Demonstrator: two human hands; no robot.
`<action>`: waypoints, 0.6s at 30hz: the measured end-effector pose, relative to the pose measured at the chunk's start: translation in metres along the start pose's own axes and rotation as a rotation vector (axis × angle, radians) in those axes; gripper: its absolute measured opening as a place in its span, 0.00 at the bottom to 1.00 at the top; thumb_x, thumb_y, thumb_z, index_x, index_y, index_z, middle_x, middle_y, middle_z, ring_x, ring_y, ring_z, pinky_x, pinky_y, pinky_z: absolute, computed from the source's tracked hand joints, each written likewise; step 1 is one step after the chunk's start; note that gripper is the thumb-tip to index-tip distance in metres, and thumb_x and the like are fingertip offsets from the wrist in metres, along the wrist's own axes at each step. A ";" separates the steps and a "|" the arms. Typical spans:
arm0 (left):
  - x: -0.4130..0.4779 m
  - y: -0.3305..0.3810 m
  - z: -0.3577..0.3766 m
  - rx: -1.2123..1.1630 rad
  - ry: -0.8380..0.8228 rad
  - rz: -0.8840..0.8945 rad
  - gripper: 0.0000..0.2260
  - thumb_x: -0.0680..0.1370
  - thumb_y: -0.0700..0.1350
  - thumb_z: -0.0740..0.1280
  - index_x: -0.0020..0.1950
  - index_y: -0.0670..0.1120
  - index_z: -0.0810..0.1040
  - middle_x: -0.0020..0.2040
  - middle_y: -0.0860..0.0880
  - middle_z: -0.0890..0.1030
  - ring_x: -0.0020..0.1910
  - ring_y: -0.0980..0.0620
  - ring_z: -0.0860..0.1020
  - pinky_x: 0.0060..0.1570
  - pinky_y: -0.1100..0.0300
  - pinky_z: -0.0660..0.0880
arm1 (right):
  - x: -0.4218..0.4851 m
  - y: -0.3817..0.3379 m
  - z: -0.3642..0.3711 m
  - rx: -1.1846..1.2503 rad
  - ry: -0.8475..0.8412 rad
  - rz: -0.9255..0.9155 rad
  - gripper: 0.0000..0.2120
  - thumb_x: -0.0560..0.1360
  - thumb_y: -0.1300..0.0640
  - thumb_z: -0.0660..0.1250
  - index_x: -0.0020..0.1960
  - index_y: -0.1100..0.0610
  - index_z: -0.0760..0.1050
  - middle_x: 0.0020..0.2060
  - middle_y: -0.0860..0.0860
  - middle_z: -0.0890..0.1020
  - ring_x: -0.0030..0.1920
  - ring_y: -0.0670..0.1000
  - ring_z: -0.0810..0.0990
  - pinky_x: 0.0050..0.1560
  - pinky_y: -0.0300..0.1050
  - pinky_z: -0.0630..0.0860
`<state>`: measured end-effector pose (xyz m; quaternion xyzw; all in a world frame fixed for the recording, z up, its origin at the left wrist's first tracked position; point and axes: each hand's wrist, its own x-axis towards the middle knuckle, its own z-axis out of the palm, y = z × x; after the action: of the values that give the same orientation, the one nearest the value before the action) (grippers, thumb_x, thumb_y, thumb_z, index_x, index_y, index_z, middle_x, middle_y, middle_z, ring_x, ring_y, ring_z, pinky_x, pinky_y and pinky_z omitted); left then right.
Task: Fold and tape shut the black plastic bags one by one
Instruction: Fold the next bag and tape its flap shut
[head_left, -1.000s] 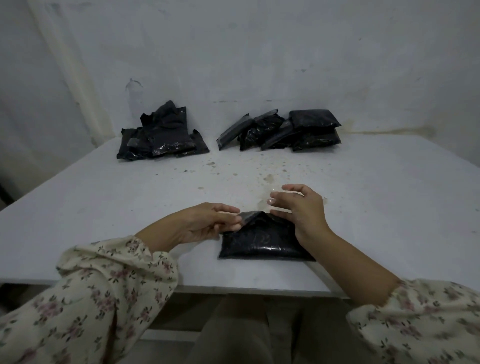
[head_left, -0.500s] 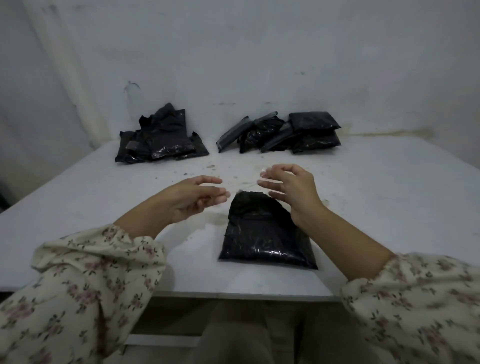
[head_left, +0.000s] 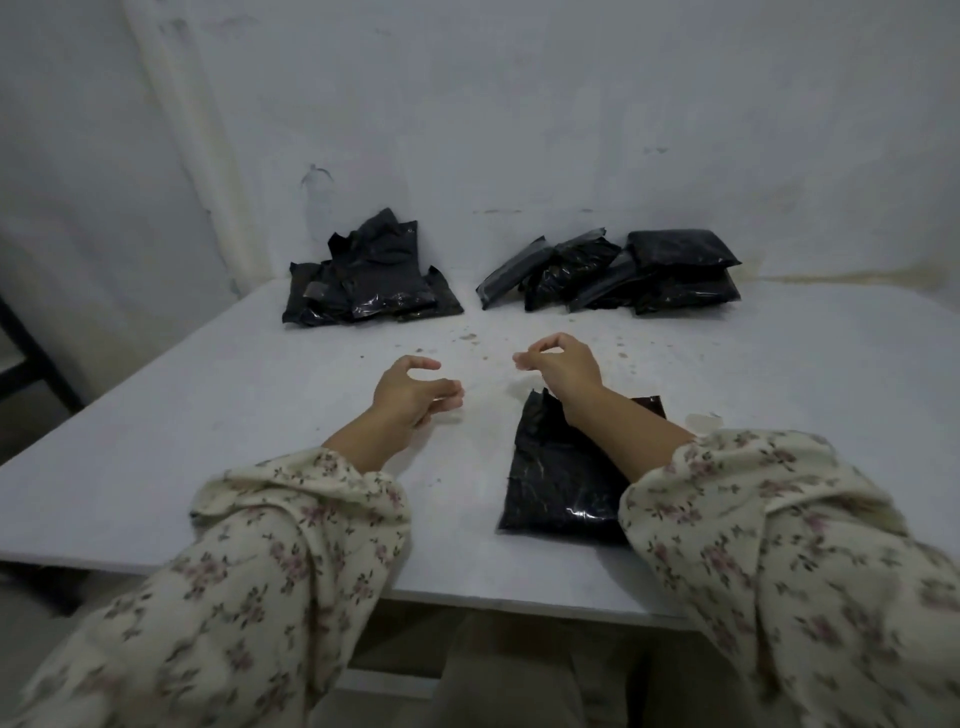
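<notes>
A black plastic bag (head_left: 556, 467) lies flat near the table's front edge, its crumpled top end pointing away from me. My right forearm crosses over its right side. My right hand (head_left: 558, 361) hovers beyond the bag's far end with fingers loosely curled, thumb near forefinger, and nothing visible in it. My left hand (head_left: 415, 395) hangs to the left of the bag, apart from it, fingers loosely curled and empty. A loose pile of black bags (head_left: 371, 275) sits at the far left by the wall. A second pile of folded black bags (head_left: 613, 273) sits at the far right.
The white table (head_left: 208, 415) carries scattered crumbs (head_left: 467, 338) between my hands and the piles. A small pale scrap (head_left: 701, 418) lies by my right sleeve. A white wall stands just behind the piles, and a dark frame (head_left: 31, 353) stands off the table's left side.
Both hands let go of the bag's top edge, rose and moved forward past it. The bag's top has sprung open and the bag lies longer and flat.
</notes>
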<state>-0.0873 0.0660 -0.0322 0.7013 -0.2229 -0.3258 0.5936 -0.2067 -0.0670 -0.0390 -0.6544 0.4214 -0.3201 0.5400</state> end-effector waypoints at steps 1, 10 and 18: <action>0.003 -0.001 0.001 0.024 0.012 0.015 0.14 0.75 0.35 0.70 0.56 0.45 0.70 0.40 0.47 0.83 0.26 0.59 0.80 0.20 0.69 0.58 | 0.003 0.004 0.001 -0.036 0.015 0.003 0.12 0.68 0.53 0.76 0.38 0.50 0.72 0.39 0.46 0.80 0.43 0.54 0.77 0.53 0.54 0.74; 0.016 -0.005 0.000 0.044 0.015 -0.018 0.18 0.74 0.32 0.70 0.61 0.42 0.71 0.39 0.42 0.82 0.23 0.57 0.79 0.17 0.71 0.63 | 0.017 0.016 0.008 -0.482 0.060 0.057 0.09 0.69 0.51 0.73 0.40 0.49 0.73 0.50 0.48 0.79 0.60 0.54 0.68 0.52 0.50 0.59; 0.014 -0.006 -0.002 0.006 -0.026 -0.114 0.21 0.75 0.30 0.68 0.66 0.38 0.66 0.39 0.39 0.80 0.19 0.56 0.76 0.15 0.69 0.63 | 0.028 0.022 0.010 -0.692 0.068 0.090 0.32 0.67 0.45 0.75 0.65 0.55 0.66 0.64 0.53 0.71 0.67 0.57 0.66 0.64 0.55 0.64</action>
<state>-0.0772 0.0587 -0.0401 0.7103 -0.1914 -0.3674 0.5691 -0.1903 -0.0893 -0.0631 -0.7685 0.5511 -0.1555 0.2854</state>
